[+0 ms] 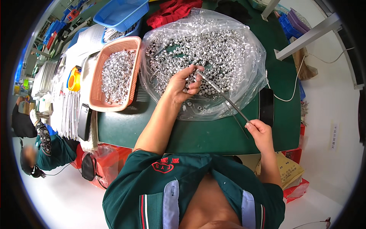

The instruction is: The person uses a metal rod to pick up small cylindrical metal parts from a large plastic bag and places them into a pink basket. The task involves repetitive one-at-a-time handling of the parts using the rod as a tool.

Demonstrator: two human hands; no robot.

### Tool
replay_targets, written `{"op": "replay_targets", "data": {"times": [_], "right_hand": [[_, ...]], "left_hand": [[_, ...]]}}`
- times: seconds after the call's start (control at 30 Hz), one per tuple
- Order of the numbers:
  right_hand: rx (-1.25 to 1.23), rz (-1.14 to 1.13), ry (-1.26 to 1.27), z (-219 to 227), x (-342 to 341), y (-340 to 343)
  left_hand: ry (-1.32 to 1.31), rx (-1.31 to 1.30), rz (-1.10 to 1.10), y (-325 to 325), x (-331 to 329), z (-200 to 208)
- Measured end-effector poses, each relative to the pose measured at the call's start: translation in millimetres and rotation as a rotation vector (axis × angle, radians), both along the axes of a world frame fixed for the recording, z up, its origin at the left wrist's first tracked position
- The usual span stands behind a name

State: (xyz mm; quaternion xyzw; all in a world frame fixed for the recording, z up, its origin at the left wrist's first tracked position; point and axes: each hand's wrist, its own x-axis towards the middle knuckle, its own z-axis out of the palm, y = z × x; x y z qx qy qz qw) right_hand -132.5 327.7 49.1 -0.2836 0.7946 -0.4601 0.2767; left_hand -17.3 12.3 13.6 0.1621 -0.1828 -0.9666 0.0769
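Observation:
A thin metal rod (227,99) slants between my hands above the green table. My right hand (262,136) pinches its near end between thumb and fingers. At its far end, the fingers of my left hand (185,84) close round the tip; whether they also hold a small sleeve is too fine to make out. Beneath my left hand lies a wide heap of small silver metal sleeves (213,53) on an opened clear plastic bag (249,68). A thin dark line under the rod may be another rod or a shadow.
An orange basket (93,89) of small metal pieces stands left of the bag, with a blue basket (124,23) behind it. Bundled rods (68,118) and a black phone (84,123) lie further left. Another dark phone (266,106) lies right. A co-worker (57,152) sits at far left.

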Motion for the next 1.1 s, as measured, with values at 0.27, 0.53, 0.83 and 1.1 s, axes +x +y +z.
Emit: {"op": "replay_targets", "data": {"times": [0.27, 0.53, 0.83, 1.1], "right_hand": [[0.013, -0.009, 0.095, 5, -2, 0], [0.044, -0.016, 0.167, 16, -1, -2], [0.02, 0.013, 0.146, 9, -2, 0], [0.013, 0.072, 0.278, 16, -7, 2]], "left_hand": [[0.136, 0.164, -0.121, -7, 2, -8], [0.103, 0.057, -0.112, -8, 3, -5], [0.072, 0.013, -0.178, -4, 2, -5], [0.106, -0.007, -0.291, -9, 3, -11]]}}
